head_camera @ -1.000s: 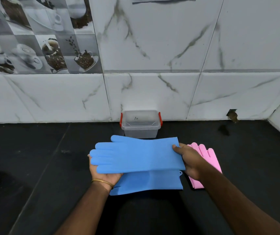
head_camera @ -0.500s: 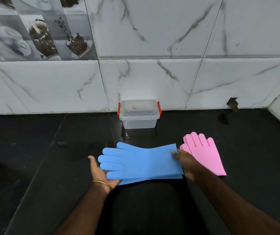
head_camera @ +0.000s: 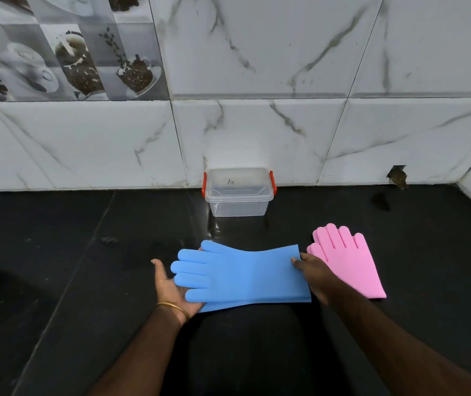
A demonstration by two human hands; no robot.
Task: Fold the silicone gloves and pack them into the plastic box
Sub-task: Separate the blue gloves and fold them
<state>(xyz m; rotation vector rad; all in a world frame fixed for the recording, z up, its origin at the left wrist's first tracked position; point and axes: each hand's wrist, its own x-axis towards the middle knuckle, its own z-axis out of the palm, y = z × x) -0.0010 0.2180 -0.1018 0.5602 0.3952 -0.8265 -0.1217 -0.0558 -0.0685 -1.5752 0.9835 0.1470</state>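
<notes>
A blue silicone glove (head_camera: 242, 274) lies stretched sideways, fingers to the left, over a second blue glove whose edge (head_camera: 228, 306) shows just beneath it. My left hand (head_camera: 171, 290) is palm-up under the finger end. My right hand (head_camera: 314, 274) pinches the cuff end. A pink glove (head_camera: 348, 258) lies flat to the right of my right hand, fingers pointing away from me. The clear plastic box (head_camera: 239, 208) with red clips and its lid on stands at the wall behind the gloves.
The black stone counter (head_camera: 85, 267) runs to a white marble-tiled wall (head_camera: 257, 132) at the back and on the right. A small chipped hole (head_camera: 397, 176) with debris sits at the wall's base on the right.
The top blue glove has come down onto the lower one, nearly covering it. The camera has tilted, so the box and pink glove show more fully.
</notes>
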